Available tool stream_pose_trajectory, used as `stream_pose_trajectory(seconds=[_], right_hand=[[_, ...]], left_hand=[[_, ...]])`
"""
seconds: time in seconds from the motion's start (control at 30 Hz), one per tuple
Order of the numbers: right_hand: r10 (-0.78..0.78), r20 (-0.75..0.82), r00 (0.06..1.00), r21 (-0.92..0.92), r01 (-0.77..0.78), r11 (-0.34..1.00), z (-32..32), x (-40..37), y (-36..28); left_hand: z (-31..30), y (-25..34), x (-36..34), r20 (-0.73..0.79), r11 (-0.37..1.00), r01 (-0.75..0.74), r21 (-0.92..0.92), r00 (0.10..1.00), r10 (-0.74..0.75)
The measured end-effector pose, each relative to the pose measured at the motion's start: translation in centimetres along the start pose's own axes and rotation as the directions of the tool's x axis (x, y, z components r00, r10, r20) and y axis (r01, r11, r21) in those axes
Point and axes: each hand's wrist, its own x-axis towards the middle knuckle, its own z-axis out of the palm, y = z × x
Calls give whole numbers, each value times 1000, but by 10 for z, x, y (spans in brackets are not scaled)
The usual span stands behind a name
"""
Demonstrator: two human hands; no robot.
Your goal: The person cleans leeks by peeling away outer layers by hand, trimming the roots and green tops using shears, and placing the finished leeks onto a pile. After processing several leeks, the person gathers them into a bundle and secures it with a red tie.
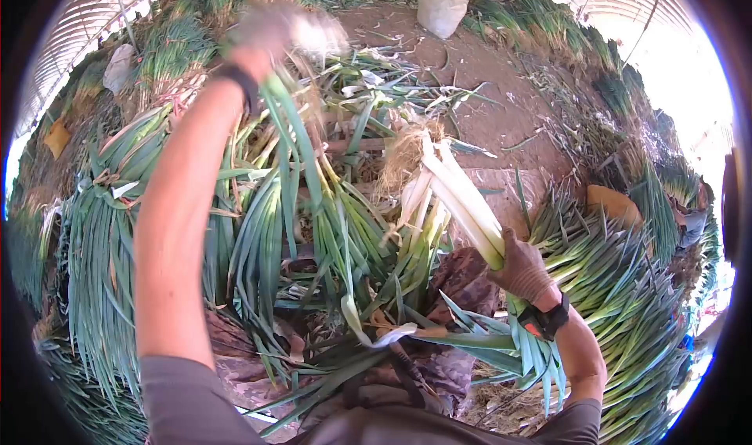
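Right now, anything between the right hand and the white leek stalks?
Nothing visible: the right hand is already closed around the leek stalks. The leek heap lies off to its right, not between.

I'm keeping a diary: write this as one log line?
left hand: raised, blurred | right hand: gripping white-ended stalks | nearby: leafy green pile
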Motion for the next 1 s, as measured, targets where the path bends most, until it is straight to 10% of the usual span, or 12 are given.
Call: stream_pose_trajectory(seconds=[0.13, 0.17, 0.2, 0.27, 0.47, 0.6, 0.63, 0.67, 0.77, 0.83, 0.9, 1.0], right_hand=[[17, -14, 1000, 31, -17, 999, 13, -2, 8], [21, 6, 1000, 33, -21, 999, 15, -2, 7], [23, 22, 999, 32, -24, 999, 14, -1, 5], [27, 41, 999, 30, -28, 999, 12, -1, -1], [18, 62, 998, 76, -23, 997, 27, -14, -18], [-264, -198, 944, 53, 280, 959, 37, -26, -33], [-327, -191, 926, -4, 332, 943, 39, -30, -36], [-249, -42, 967, 50, 251, 967, 37, -46, -41], [-183, 133, 974, -44, 190, 981, 48, -74, -24], [-163, 166, 973, -114, 183, 976, 68, -94, -14], [-120, 250, 961, -200, 173, 964, 69, -88, -21], [-183, 255, 950, -218, 241, 946, 71, -82, -34]], left_hand=[[-22, 62, 33, -611, 997, -57, 55, 788, 79], [12, 84, 24, -369, 989, -92, -117, 929, 43], [92, 97, 13, -509, 973, -231, -1, 838, 198], [133, 154, -41, 264, 836, 46, -547, 957, 119], [251, 201, -102, 76, 118, 110, -987, 963, -260], [239, 135, -113, 611, -622, 345, -703, 741, -280], [292, 66, -116, 183, 117, 239, -964, 914, -362], [344, -2, -118, -284, 801, 143, -581, 887, -364], [196, -53, -123, 119, -70, 96, -993, 843, -524], [170, -86, -110, -75, 335, 180, -925, 777, -625], [159, -50, -117, 46, 862, 101, -497, 995, -90], [192, 27, -142, 125, 863, -111, -493, 973, 196]])
